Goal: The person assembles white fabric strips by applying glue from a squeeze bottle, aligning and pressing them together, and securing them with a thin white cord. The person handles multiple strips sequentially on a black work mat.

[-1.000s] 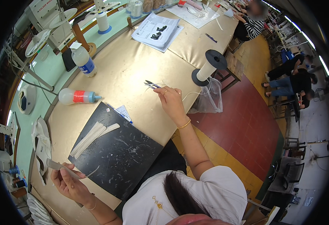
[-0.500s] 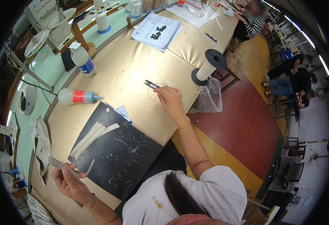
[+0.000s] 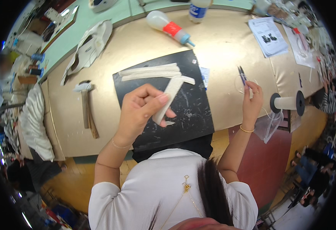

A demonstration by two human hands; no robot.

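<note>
Squeeze bottle (image 3: 170, 28), red band, blue cap, lying on its side | drink bottle (image 3: 198, 10), blue label, right of and beyond squeeze bottle | white shaped piece (image 3: 88, 48), dark openings, left of it | wooden-handled hammer (image 3: 85, 107), left and nearer | ruffled white stack (image 3: 36, 119), farther left | printed sheets (image 3: 267, 37), piled, well right of it

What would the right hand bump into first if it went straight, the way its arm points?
Probably the stack of papers on the gold-coloured table. But I can't tell how high the right hand is, so it might pass over them.
</note>
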